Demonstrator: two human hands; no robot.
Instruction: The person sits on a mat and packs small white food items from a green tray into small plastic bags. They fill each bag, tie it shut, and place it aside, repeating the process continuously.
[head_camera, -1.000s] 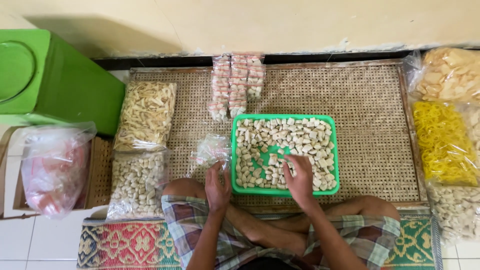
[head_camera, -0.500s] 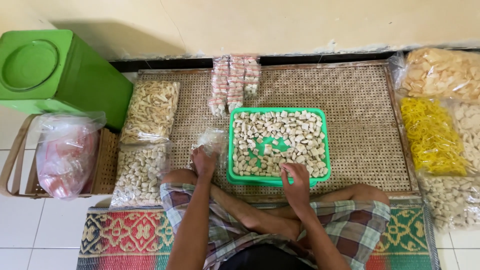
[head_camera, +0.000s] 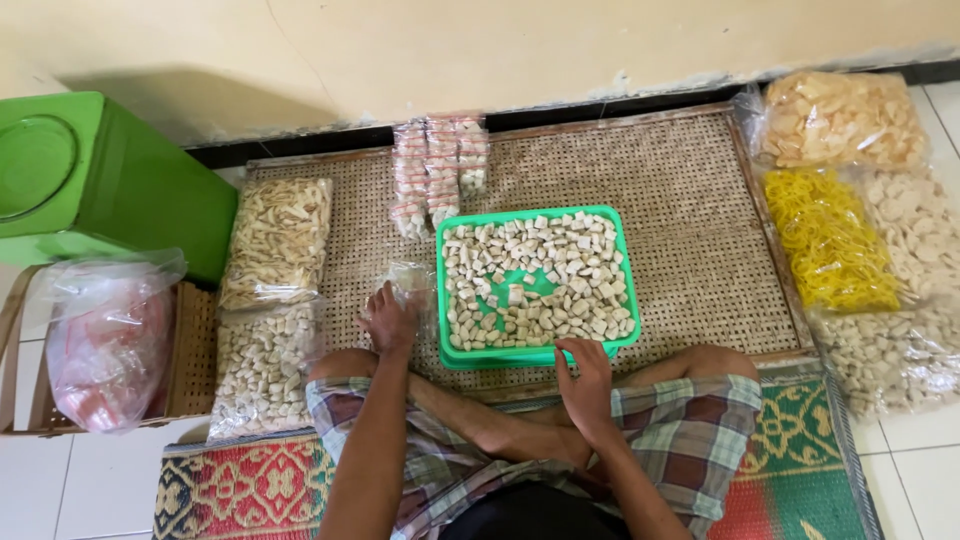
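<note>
A green plastic tray (head_camera: 625, 268) full of pale cracker cubes (head_camera: 575, 290) lies on the woven mat in front of my crossed legs. My left hand (head_camera: 388, 322) grips a small clear plastic bag (head_camera: 410, 282) just left of the tray. My right hand (head_camera: 586, 378) rests at the tray's near rim, fingers curled; whether it holds any cubes is hidden. Small filled packets (head_camera: 438, 170) lie in rows behind the tray.
A green bin (head_camera: 95, 185) stands at the far left, with a clear bag in a wooden basket (head_camera: 105, 340) below it. Large snack bags (head_camera: 275, 245) lie left of the tray. Bags of chips and yellow snacks (head_camera: 830, 240) line the right. A patterned rug (head_camera: 250, 490) lies beneath me.
My right hand has pulled out of the tray back to its near rim. My left hand has stayed on the small clear bag. The view has shifted a little.
</note>
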